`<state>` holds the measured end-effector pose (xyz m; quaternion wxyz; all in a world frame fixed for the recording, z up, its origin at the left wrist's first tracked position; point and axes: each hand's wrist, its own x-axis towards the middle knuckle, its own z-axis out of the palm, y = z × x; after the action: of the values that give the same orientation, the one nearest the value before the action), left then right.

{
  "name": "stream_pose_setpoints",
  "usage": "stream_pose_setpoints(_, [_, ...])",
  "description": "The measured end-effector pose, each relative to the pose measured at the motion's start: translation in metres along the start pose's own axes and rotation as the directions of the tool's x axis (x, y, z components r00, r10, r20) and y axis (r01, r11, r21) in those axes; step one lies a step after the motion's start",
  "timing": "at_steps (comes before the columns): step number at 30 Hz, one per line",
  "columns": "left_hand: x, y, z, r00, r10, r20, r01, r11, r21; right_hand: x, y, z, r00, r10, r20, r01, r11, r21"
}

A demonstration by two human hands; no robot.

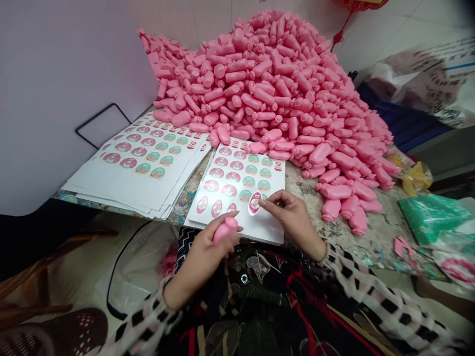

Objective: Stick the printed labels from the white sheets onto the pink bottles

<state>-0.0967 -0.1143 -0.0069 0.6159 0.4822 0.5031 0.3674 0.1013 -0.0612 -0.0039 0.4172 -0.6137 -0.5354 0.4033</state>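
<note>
My left hand point(208, 247) is wrapped round a small pink plastic bottle point(224, 230), held just over the near edge of a sticker sheet point(256, 225). Between thumb and forefinger, my right hand point(293, 215) pinches an oval pink-and-white sticker point(255, 203), lifted over the same sheet. Rows of pink and green printed stickers cover most of that sheet, which lies on the table in front of me. The two hands are a short distance apart, the bottle to the left of and nearer than the sticker.
A large heap of pink bottles point(267, 84) fills the back of the table. More sticker sheets point(129, 183) lie stacked at left, beside a pale panel point(70, 89). Green plastic packaging point(434, 217) and pink scraps point(404, 247) lie at right. A woven stool point(70, 331) stands below left.
</note>
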Motion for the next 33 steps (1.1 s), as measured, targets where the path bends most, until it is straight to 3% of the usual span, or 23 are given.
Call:
stream_pose_setpoints(1, [0.003, 0.004, 0.002, 0.996, -0.083, 0.017, 0.085, 0.971, -0.225, -0.001, -0.006, 0.001, 1.0, 0.003, 0.026, -0.004, 0.998, 0.064])
stream_pose_setpoints(3, [0.013, 0.011, 0.006, 0.978, -0.184, 0.097, 0.206, 0.803, -0.559, -0.005, -0.018, 0.004, 0.996, -0.015, 0.085, 0.001, 0.988, 0.154])
stream_pose_setpoints(5, [0.024, 0.014, 0.01, 0.962, -0.233, 0.142, 0.263, 0.656, -0.707, -0.009, -0.026, 0.008, 0.989, -0.037, 0.143, 0.01, 0.982, 0.189])
stream_pose_setpoints(7, [0.032, 0.014, 0.012, 0.957, -0.248, 0.15, 0.273, 0.603, -0.749, -0.011, -0.029, 0.011, 0.985, -0.041, 0.17, 0.009, 0.983, 0.186])
stream_pose_setpoints(29, [0.034, 0.012, 0.017, 0.971, -0.157, 0.18, 0.238, 0.707, -0.666, -0.018, -0.012, 0.023, 0.961, -0.026, 0.275, -0.004, 0.994, 0.108])
stream_pose_setpoints(33, [0.028, 0.012, 0.012, 0.977, -0.109, 0.184, 0.192, 0.829, -0.526, -0.018, -0.008, 0.015, 0.954, -0.133, 0.269, 0.163, 0.982, -0.094])
